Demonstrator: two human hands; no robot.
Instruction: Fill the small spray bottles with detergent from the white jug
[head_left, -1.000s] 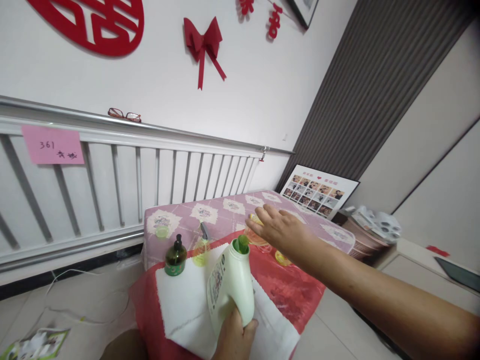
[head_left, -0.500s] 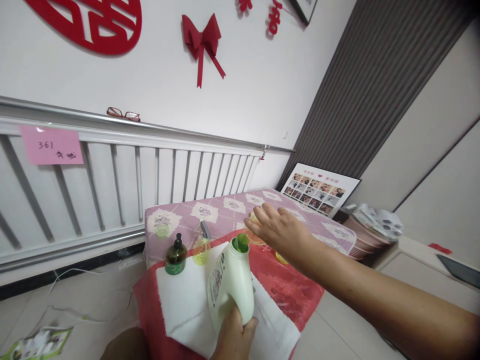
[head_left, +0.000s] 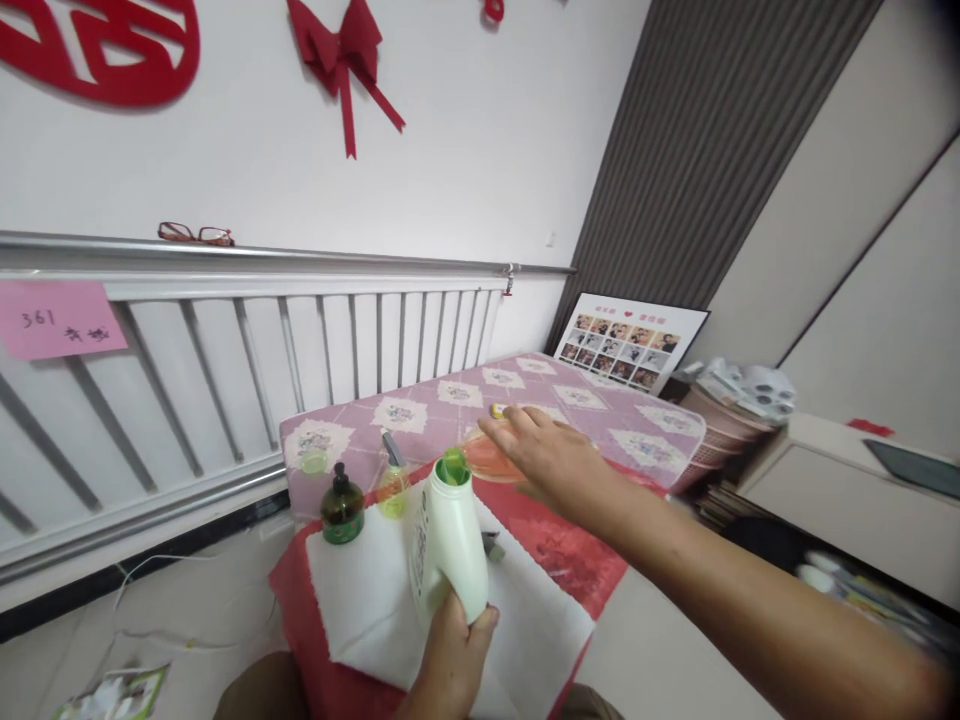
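Observation:
My left hand (head_left: 456, 650) is wrapped round the lower part of a pale green detergent bottle (head_left: 454, 540), which leans slightly over a white cloth (head_left: 360, 610). The bottle is uncapped, and a translucent green spout (head_left: 454, 465) shows in its mouth. To the right, my right hand (head_left: 544, 455) reaches forward, palm down, with fingers stretched out. Its fingertips overlap an orange bottle (head_left: 484, 458) with a yellow cap (head_left: 497, 410); whether they touch is unclear, and the thumb is hidden. On the left stand a dark green pump bottle (head_left: 343, 510) and a yellowish spray bottle (head_left: 392, 485).
A patterned mattress (head_left: 457, 393) bears a red cloth (head_left: 559, 545) under the white one. Behind it runs a white radiator (head_left: 375, 345). A photo board (head_left: 626, 340) leans at the back, beside a pink basket (head_left: 727, 425). A small dark object (head_left: 491, 545) lies behind the detergent bottle.
The view has shifted slightly. My right hand sits lower over the red cloth, and more of the orange bottle and its yellow cap shows. My left hand keeps its hold on the detergent bottle.

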